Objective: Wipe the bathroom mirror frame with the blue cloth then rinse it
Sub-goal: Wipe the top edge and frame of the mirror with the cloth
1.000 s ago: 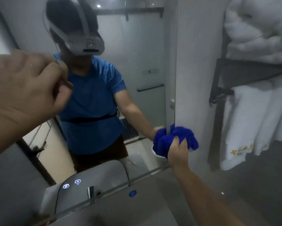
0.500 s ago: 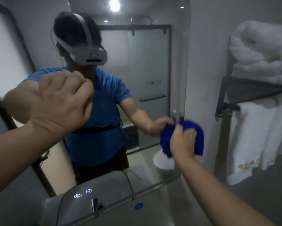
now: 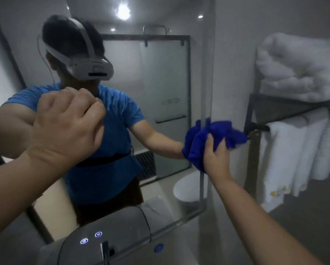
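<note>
Right hand [image 3: 215, 155] grasps crumpled blue fabric cloth [image 3: 220, 132] against thin grey mirror frame [image 3: 206, 73]; press evenly. Left hand [image 3: 68, 127] clenched, empty.

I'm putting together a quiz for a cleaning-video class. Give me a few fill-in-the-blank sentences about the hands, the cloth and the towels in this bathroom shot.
1. The right hand grips a cloth whose colour is ____.
2. The cloth lies against the ____ edge of the mirror.
3. The left hand is curled into a fist and holds ____.
4. The towels on the rack are ____ in colour.

Missing words: blue; right; nothing; white.
</note>
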`<state>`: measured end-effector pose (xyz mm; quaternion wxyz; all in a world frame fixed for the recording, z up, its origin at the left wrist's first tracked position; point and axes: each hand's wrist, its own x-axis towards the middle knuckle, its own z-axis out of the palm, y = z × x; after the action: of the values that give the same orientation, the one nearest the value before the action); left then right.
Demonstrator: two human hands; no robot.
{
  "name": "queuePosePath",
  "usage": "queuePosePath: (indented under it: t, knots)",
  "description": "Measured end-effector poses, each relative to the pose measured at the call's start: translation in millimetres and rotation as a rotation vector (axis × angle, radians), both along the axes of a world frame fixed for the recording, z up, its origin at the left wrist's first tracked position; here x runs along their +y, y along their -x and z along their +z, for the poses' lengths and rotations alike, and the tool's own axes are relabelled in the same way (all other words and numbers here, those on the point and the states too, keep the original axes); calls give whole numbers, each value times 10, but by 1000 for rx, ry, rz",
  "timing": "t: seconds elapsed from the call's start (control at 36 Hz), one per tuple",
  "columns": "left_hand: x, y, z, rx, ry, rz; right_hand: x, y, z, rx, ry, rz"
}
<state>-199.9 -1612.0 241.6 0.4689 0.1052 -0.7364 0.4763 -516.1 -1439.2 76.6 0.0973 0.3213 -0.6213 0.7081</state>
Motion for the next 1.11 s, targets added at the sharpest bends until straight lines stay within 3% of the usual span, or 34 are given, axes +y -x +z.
queuePosePath:
  t: [0.25,0.42,0.53,0.69,0.81,0.92,1.11]
  knots:
    - [-16,-6,-4,13,3,19,88,-61,-1170,-277,-233,-37]
    - [7,-14,7,-10,-46,50,144,62,-1084,-365,-443,-47]
    - [-4,-12,10,-20,-51,62,204,36,-341,-169,-400,-69]
    - [-9,-13,5,-18,-31,35,83,85,1794,182,-153,-65]
    - [-3,-15,7,-17,-39,38,94,106,2500,117,-90,8]
    - [-12,-12,10,-22,-40,31,134,125,2069,5,22,81]
    - [-18,-24,15,-33,-59,52,170,141,443,-196,33,196]
